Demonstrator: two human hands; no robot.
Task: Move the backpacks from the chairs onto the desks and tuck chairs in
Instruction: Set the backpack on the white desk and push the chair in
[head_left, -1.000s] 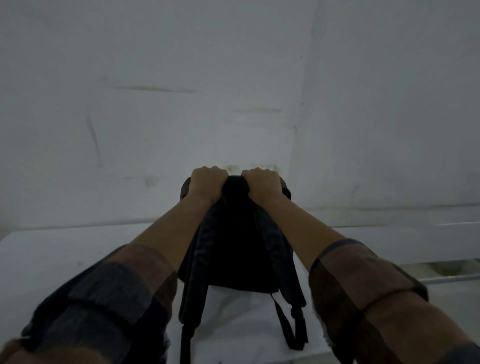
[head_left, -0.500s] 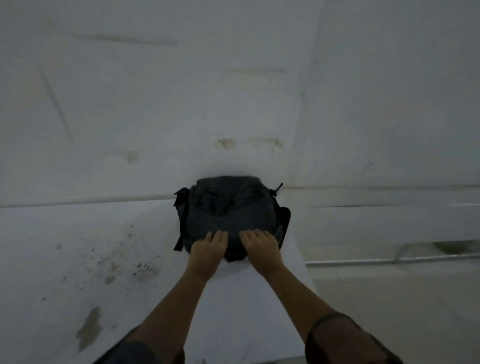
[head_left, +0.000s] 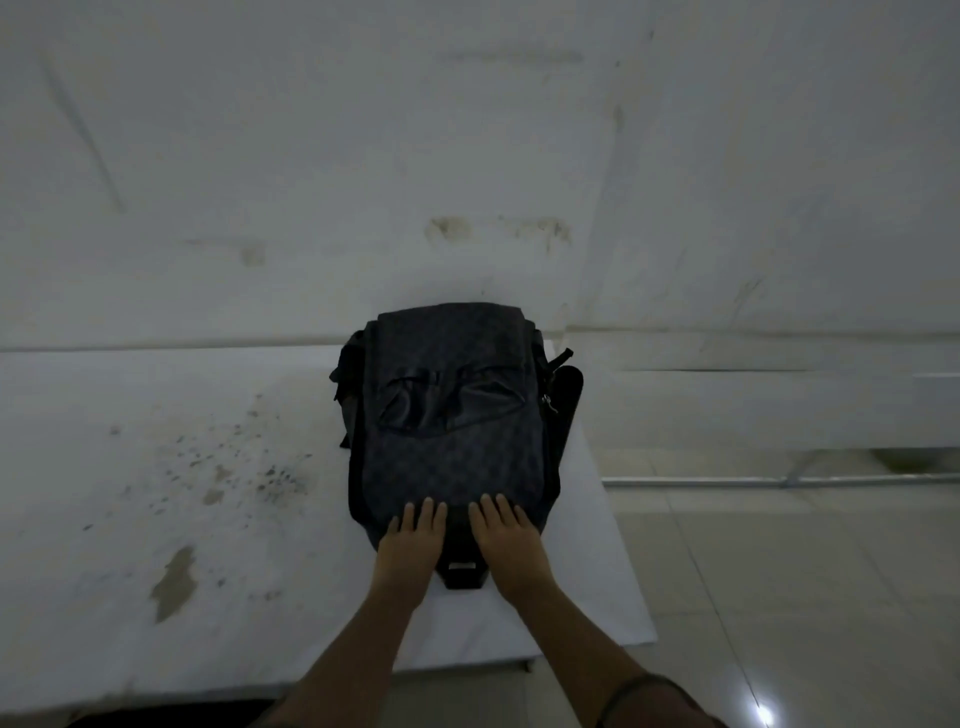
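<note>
A dark checkered backpack (head_left: 452, 415) lies flat on the white desk (head_left: 156, 545), near the desk's right end, its far end close to the wall. My left hand (head_left: 410, 540) and my right hand (head_left: 506, 535) rest side by side, palms down with fingers straight, on the near end of the backpack. The bag's black top handle (head_left: 462, 571) shows between my wrists. Neither hand grips anything. No chair is in view.
The desk surface has dark stains and specks (head_left: 218, 483) left of the backpack. A white wall (head_left: 467, 156) stands right behind the desk. Right of the desk is tiled floor (head_left: 779, 597), with a metal rail (head_left: 779, 480) under a neighbouring white desk (head_left: 779, 405).
A second ago both hands gripped the top of the upright backpack. It has since been laid flat on the desk, and my hands now rest open on its near end.
</note>
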